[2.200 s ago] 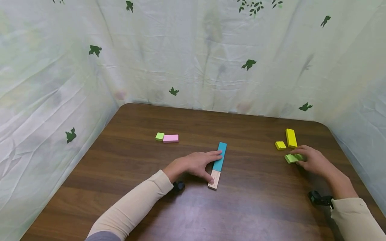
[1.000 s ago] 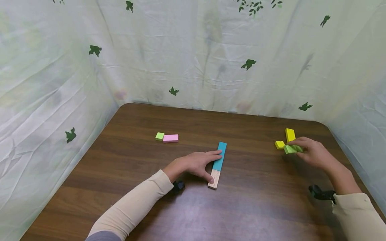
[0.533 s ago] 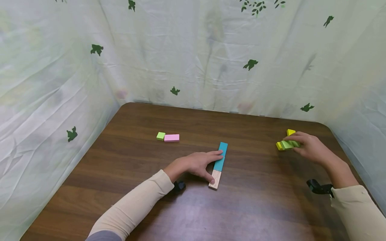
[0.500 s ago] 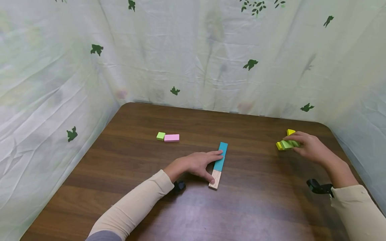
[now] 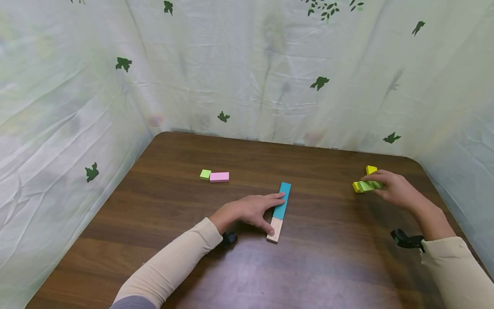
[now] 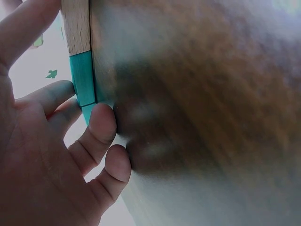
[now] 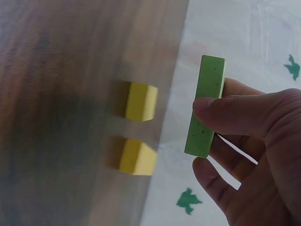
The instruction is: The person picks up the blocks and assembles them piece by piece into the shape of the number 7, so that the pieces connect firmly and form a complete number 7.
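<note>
My left hand [image 5: 254, 210] lies over a straight row made of a plain wooden block [image 5: 275, 229] and blue blocks [image 5: 282, 206]. Its thumb touches the wooden block, while spread, fairly straight fingers reach onto the blue part; a seam crosses the blue [image 6: 83, 77] in the left wrist view. My right hand [image 5: 399, 191] pinches a green block [image 7: 206, 106] between thumb and fingers, raised off the table. Close by are a small yellow block [image 5: 356, 187] and a longer yellow block [image 5: 371, 170], partly hidden in the head view by that hand and the green block.
A small light-green block [image 5: 205, 174] and a pink block [image 5: 219, 177] lie end to end at the back left of the brown wooden table [image 5: 328, 257]. A pale curtain [image 5: 247, 86] with dark green leaf shapes hangs around the table's back and sides.
My right hand has lifted the green block and carried it back and slightly left, so it now overlaps the yellow blocks in the head view. My left hand stays put.
</note>
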A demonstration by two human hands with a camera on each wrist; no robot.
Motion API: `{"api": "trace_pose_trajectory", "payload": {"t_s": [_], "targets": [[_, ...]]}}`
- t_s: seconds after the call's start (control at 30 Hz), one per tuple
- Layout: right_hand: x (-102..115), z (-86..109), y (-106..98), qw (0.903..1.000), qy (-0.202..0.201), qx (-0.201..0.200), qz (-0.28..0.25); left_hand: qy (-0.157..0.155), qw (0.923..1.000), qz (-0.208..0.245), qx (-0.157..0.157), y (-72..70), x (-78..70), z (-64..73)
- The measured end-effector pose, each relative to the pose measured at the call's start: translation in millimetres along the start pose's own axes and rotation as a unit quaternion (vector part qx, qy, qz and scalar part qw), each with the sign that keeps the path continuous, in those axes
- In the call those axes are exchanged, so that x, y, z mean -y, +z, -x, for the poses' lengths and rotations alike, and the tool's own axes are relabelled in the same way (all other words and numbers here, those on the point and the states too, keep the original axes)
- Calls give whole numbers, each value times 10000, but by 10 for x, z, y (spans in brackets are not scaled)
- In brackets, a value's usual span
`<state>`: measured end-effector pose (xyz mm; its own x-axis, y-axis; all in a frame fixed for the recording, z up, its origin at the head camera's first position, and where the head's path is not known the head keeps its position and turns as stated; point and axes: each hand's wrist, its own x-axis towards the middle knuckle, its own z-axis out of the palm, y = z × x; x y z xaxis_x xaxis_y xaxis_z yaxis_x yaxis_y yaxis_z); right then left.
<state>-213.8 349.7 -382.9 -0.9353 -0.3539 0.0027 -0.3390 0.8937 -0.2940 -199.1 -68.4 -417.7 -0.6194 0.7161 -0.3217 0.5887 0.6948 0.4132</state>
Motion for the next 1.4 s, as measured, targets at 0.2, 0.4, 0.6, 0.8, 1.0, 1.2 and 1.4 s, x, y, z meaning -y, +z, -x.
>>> {"api": "trace_pose_trajectory", "payload": {"t_s": [0.2, 0.4, 0.6, 0.8, 1.0, 1.2, 1.4], "targets": [[-123, 45, 132, 9994, 243, 258, -48, 4, 10000, -13, 4, 4, -4, -4], [-226, 132, 240, 9986, 400, 337, -54, 2, 10000, -13, 6, 5, 0, -10], [-299, 161, 290, 9982, 479, 366, -37, 16, 10000, -37, -12, 11, 12, -22], [-332, 157, 325, 9986, 404, 330, -46, 19, 10000, -48, -11, 5, 13, -24], [-349, 158, 339, 9985, 427, 341, -68, 28, 10000, -35, -7, -3, 8, -18], [-342, 164, 329, 9984, 413, 375, -37, 44, 10000, -50, -13, -6, 7, -16], [-275, 194, 234, 9992, 291, 263, -24, 60, 10000, -31, -20, -1, 4, -17]]}}
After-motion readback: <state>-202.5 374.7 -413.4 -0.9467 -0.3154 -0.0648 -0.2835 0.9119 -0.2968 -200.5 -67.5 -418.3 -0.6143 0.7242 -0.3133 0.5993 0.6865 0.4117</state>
